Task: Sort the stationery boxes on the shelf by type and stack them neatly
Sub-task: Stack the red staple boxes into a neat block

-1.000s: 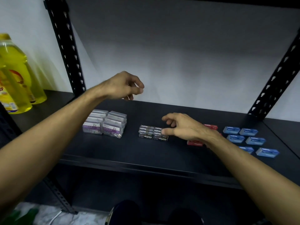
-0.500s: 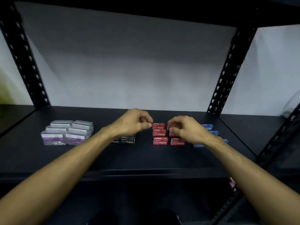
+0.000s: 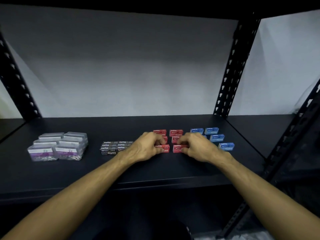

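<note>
Two hands rest among the red staple boxes [image 3: 176, 132] mid-shelf [image 3: 155, 170]: your left hand [image 3: 147, 148] curls its fingers round the front-left red box [image 3: 164, 148], your right hand [image 3: 197, 147] pinches the front-right red box [image 3: 178, 147]. Both hands hide the middle red boxes. Black staple boxes [image 3: 112, 147] sit partly behind your left wrist; blue boxes [image 3: 216, 136] partly behind your right. Clear clip boxes [image 3: 58, 146] stand far left.

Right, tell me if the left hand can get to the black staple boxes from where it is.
Probably yes. The left hand sits at the red boxes, right beside the black staple boxes, and only bare shelf lies around them.
</note>
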`<action>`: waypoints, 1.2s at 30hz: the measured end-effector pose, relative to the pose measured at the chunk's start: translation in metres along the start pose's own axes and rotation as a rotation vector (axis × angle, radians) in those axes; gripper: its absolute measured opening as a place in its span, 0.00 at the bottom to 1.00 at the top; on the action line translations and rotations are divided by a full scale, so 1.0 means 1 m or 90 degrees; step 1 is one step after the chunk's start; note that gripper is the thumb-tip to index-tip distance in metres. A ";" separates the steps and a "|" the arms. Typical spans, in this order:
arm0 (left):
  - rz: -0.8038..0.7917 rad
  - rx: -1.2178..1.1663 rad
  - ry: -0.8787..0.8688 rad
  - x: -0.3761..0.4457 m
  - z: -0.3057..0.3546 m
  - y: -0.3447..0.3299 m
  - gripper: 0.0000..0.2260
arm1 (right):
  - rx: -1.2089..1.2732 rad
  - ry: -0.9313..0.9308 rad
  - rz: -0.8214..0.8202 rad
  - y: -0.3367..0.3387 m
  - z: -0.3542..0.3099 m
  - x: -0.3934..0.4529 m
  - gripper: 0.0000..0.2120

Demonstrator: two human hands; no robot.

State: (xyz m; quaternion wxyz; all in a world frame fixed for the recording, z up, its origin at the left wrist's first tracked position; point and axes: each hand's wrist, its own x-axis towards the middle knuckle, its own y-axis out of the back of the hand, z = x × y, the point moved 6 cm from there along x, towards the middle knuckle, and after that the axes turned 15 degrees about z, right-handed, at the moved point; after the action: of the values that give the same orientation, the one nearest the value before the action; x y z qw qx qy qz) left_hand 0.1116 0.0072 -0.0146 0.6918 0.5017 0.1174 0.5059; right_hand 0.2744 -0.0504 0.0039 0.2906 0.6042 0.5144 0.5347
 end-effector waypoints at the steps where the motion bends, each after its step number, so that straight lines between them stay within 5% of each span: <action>1: -0.001 0.002 0.000 0.000 -0.001 -0.001 0.10 | 0.002 0.001 -0.003 -0.003 0.000 0.000 0.11; 28: 0.007 0.009 -0.036 0.000 -0.003 0.006 0.12 | 0.047 0.007 0.010 -0.016 -0.003 0.010 0.11; 36: 0.086 -0.029 -0.021 0.020 -0.010 0.035 0.09 | 0.018 -0.029 0.126 0.018 0.017 0.026 0.12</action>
State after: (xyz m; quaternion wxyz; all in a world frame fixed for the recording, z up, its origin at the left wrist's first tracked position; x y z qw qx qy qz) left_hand 0.0934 0.0287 0.0161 0.6691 0.5009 0.0607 0.5457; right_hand 0.2938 -0.0287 0.0249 0.2391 0.6681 0.4529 0.5398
